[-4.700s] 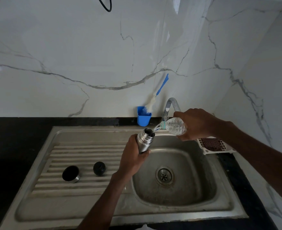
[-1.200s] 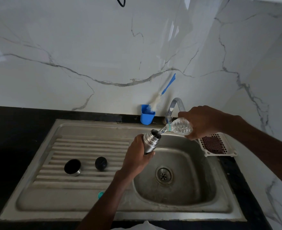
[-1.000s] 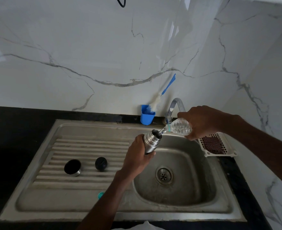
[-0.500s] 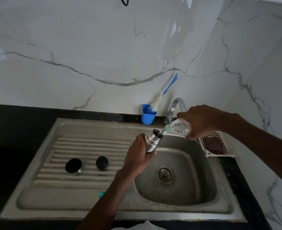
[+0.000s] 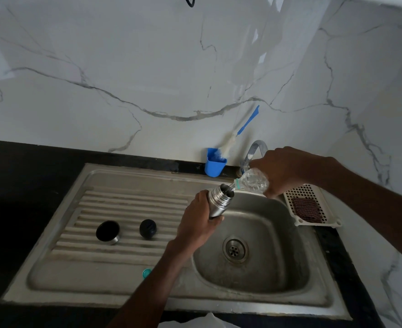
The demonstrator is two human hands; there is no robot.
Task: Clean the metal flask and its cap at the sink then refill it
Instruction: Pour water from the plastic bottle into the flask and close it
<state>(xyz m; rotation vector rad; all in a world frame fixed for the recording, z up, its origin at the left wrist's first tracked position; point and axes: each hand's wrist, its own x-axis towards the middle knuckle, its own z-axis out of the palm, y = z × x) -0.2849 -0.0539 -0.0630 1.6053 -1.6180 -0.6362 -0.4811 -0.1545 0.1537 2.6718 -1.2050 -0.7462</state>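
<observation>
**Flask filling over basin**

Steel sink [image 5: 129,176] set in a black counter against marble wall. Your left hand [image 5: 197,223] grasps the metal flask [image 5: 218,202], tilted above the basin. Your right hand [image 5: 282,169] grips a clear plastic bottle [image 5: 253,182], its mouth at the flask's opening. Cap [image 5: 108,232] and stopper [image 5: 148,229] lie apart on the drainboard.

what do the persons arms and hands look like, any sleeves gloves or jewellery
Both forearms are bare as far as the frame shows, with no sleeves in view. The left hand and right hand wear no gloves. No ring, watch or bracelet shows on either hand or wrist, and no markings are visible in this dim view.
</observation>
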